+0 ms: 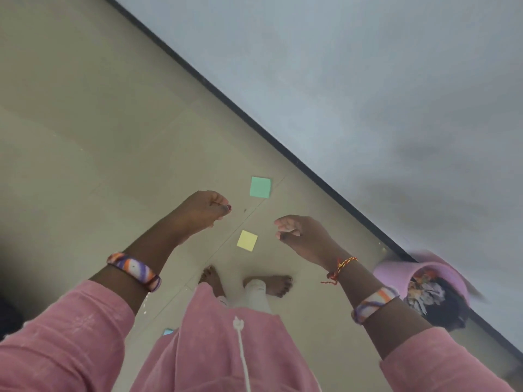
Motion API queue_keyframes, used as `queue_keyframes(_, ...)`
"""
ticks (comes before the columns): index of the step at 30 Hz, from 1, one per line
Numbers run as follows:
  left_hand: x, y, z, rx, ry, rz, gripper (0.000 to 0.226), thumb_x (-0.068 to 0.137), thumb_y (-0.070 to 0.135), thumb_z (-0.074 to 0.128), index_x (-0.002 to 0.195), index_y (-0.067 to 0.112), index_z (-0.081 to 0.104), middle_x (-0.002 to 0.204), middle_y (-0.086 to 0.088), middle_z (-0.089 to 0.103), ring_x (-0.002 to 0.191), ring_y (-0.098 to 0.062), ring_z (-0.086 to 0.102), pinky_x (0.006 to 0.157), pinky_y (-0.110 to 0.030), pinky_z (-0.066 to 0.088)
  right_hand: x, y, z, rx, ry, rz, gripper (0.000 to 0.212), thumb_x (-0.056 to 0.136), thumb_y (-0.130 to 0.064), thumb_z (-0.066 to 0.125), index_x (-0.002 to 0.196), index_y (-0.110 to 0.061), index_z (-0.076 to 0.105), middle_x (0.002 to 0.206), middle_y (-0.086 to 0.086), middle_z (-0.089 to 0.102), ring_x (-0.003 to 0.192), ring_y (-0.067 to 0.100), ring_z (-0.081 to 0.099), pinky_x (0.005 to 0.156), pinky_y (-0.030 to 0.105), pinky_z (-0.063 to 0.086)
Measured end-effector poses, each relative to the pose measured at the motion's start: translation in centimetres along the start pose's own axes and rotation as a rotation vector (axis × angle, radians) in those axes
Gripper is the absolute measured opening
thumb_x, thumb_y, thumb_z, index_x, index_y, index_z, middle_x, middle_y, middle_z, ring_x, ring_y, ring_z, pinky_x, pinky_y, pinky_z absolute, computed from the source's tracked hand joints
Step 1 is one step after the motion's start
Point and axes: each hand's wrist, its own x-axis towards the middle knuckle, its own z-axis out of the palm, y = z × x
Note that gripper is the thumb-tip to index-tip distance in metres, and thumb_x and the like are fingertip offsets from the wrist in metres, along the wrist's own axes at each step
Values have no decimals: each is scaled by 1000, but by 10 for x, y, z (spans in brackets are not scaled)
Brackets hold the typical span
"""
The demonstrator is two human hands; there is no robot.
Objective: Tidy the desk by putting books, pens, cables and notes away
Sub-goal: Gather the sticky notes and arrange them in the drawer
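Three sticky notes lie on the beige tiled floor: a green note (260, 187) farthest from me, a yellow note (247, 240) in front of my bare feet, and a blue note (168, 332) half hidden by my pink top. My left hand (202, 210) hangs above the floor to the left of the notes, fingers loosely curled, holding nothing. My right hand (297, 236) hangs to the right of the yellow note, fingers also loosely curled and empty. Neither hand touches a note.
A grey wall with a dark skirting board (254, 123) runs diagonally across the view. A lilac bin (424, 284) holding crumpled scraps stands against the wall at the right. My bare feet (246, 281) stand just below the yellow note.
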Motion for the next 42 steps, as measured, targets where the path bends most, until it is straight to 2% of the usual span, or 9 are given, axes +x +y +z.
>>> queue_keyframes(5,13,-35,-22,-34,-11,-33,23,92,13,54,112,1,58,102,-14,59,94,-22,54,72,-26,43,16,-7,38,62,22,73,29,90,-14,56,118,-13,61,122,4,63,110,15,59,86,17,38)
queue_keyframes(11,55,-93,-36,-23,-27,-111,13,91,11,55,102,7,58,96,-14,58,90,-21,53,69,-25,41,55,20,107,149,23,189,25,87,-10,57,111,-12,65,110,3,68,99,9,60,90,18,43)
queue_keyframes(15,109,-148,-24,42,-6,-171,18,90,12,56,104,2,61,96,-11,58,92,-21,54,84,-30,43,97,65,163,183,-68,283,30,87,-5,55,116,-6,62,111,6,66,97,9,59,73,1,40)
queue_keyframes(20,202,-230,26,124,-12,-202,25,89,15,58,109,0,60,110,-18,61,106,-30,57,92,-38,46,187,151,227,-14,-143,318,45,79,-7,63,123,-11,56,117,10,64,107,22,59,100,32,42)
queue_keyframes(27,321,-339,106,166,-109,-182,35,82,25,66,108,2,62,116,-19,62,110,-34,57,96,-39,46,352,250,292,-373,-76,205,94,76,-20,71,148,-12,11,149,15,23,136,33,24,107,40,34)
queue_keyframes(31,350,-372,124,126,36,-77,17,87,10,56,100,4,65,106,-14,66,104,-30,61,95,-45,48,392,279,328,-710,126,247,86,80,-12,65,147,-8,11,145,15,29,128,32,35,96,41,37)
queue_keyframes(36,364,-388,126,89,109,-88,15,86,8,54,93,10,67,100,-12,68,98,-29,64,94,-47,49,393,299,334,-817,108,196,46,81,-18,63,124,-11,47,124,9,50,115,30,46,91,38,35)
queue_keyframes(39,366,-381,119,79,107,-92,14,86,8,54,91,12,66,102,-13,69,97,-30,65,94,-47,49,394,291,310,-508,84,223,31,81,-12,57,111,-14,58,111,10,57,105,31,54,83,34,43)
queue_keyframes(42,370,-373,111,68,106,-65,14,86,7,53,89,13,66,99,-12,69,95,-30,65,94,-47,49,417,263,272,31,437,207,30,76,-8,65,105,-8,59,87,8,62,80,23,57,70,28,43)
